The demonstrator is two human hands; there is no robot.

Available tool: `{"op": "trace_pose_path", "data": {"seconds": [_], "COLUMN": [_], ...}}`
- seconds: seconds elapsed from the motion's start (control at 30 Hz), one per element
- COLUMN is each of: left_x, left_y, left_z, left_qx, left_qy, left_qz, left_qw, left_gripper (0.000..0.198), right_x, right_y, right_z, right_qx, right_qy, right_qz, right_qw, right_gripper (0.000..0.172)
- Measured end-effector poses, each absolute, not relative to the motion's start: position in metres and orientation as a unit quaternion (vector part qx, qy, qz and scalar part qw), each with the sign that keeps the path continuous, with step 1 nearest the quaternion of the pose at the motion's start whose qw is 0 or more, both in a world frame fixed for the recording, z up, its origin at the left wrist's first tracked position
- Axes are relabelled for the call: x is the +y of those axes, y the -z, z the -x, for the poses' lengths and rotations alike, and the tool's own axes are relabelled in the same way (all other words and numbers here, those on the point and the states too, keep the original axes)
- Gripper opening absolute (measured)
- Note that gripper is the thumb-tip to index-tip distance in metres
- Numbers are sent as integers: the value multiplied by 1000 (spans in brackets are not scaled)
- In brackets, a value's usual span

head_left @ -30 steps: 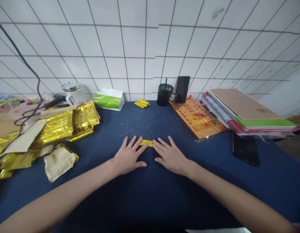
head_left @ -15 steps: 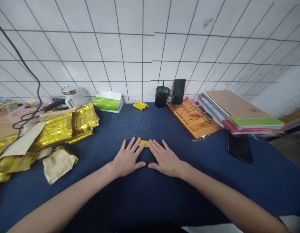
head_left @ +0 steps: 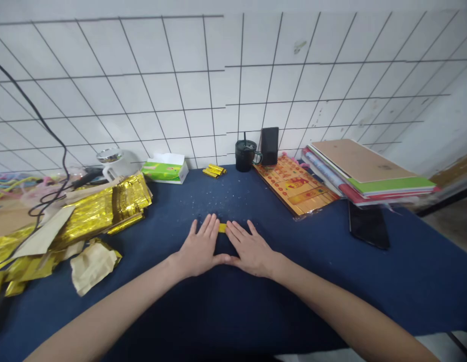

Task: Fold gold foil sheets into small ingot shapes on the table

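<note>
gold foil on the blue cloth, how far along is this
Done: a few folded gold bars sit near the tissue box. In hand: a small gold strip lies between the left hand and right hand, both flat. Left: a heap of gold foil at the cloth's left side.

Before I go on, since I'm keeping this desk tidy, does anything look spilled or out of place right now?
Yes. The gold foil sheets sprawl untidily over the left of the blue cloth, beside a crumpled paper scrap. Small pale specks also lie scattered on the cloth, just beyond the left hand and right hand.
</note>
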State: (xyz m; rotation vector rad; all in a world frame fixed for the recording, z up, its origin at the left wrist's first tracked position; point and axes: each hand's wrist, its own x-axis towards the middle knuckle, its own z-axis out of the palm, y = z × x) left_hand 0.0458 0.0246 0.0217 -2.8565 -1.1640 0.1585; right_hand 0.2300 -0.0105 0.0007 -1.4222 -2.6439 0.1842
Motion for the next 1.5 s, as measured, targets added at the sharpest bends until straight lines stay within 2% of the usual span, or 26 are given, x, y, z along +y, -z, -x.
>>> {"op": "trace_pose_path", "data": {"seconds": [0.17,0.5,0.7,1.03,1.2,1.4,1.5], "left_x": [25,39,47,61,59,41,35], "left_y": [-17,-1,-8,-16,-14,-18,-15], "left_z": [-65,-25,-24,-18,-20,-38,-41], "left_qx": [-321,-321,-326,-299,-301,-320,-325], "left_qy": [-36,-28,-41,-36,-28,-45,-57], "left_qz": [946,947,944,950,950,945,941], "left_qw": [-13,0,-38,-83,-78,-58,-71], "left_gripper": [95,80,72,62,66,84,86], "right_x": [-10,-10,-16,-43,-43,-42,-42], "right_y": [0,-1,-10,-16,-16,-13,-12], "right_z": [-230,-231,-223,-197,-197,-195,-195], "right_qx": [-880,-873,-871,-883,-882,-877,-874], "right_qy": [-71,-71,-66,-76,-71,-91,-102], "right_qz": [466,479,484,461,464,472,474], "right_qw": [55,68,58,42,33,27,29], "right_gripper": [72,76,77,92,91,93,90]}}
